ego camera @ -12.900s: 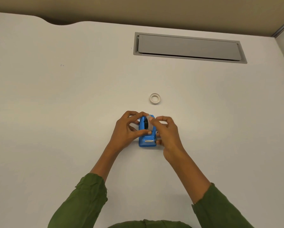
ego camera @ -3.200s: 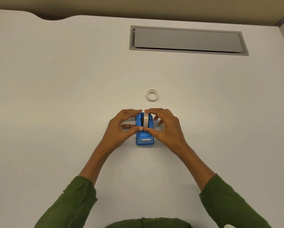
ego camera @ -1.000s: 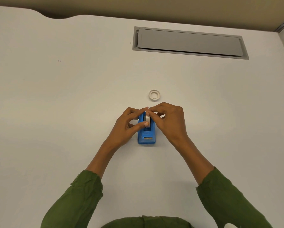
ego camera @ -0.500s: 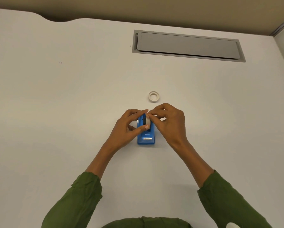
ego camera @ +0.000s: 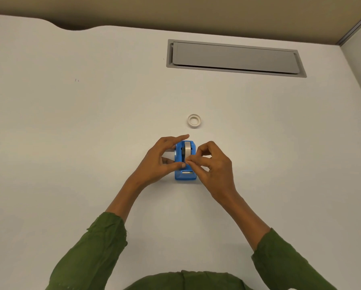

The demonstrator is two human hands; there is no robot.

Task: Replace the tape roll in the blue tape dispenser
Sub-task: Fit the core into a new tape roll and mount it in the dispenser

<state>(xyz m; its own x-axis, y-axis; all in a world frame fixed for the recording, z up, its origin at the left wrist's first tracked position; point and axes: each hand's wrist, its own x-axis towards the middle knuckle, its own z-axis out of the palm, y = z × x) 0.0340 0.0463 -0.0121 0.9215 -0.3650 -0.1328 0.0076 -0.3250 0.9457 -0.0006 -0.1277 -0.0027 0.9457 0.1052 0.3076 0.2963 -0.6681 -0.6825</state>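
On the bench [ego camera: 91,143], new tape roll [ego camera: 187,149] now seated in blue tape dispenser [ego camera: 185,162]. Left hand [ego camera: 163,159] gripping dispenser; right hand [ego camera: 212,164] now pinching tape end toward cutter. Threading nearly done.

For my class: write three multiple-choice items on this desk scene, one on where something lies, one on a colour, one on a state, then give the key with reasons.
1. Where is the loose white ring?
A. beyond the dispenser
B. inside the dispenser
C. under a sleeve

2. What colour is the tape dispenser?
A. red
B. blue
C. black

3. How is the tape roll?
A. flat on the desk
B. lifted high
C. seated upright in the dispenser

Key: 1 A, it lies apart, on the desk. 2 B, its body is blue. 3 C, the roll stands in the body while the left hand holds the dispenser and the right hand pinches at the tape.
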